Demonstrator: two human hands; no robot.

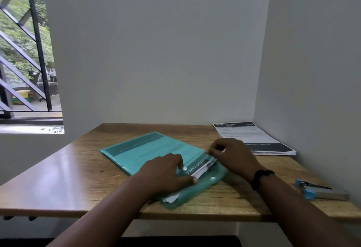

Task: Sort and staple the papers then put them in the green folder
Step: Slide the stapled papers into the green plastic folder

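A translucent green folder (144,150) lies slanted in the middle of the wooden table (58,174), with printed papers (202,169) inside that poke out at its near open end. My left hand (166,174) pinches the folder's open edge near the snap button, thumb underneath and fingers on top. At the right corner of that same opening, my right hand (232,155) pinches the edge of the folder. The folder's flap (207,187) lies open toward me.
A stack of printed papers (256,139) sits at the back right corner against the wall. A blue stapler (312,188) lies open near the right front edge. Walls close the table at the back and right; a window is at the left.
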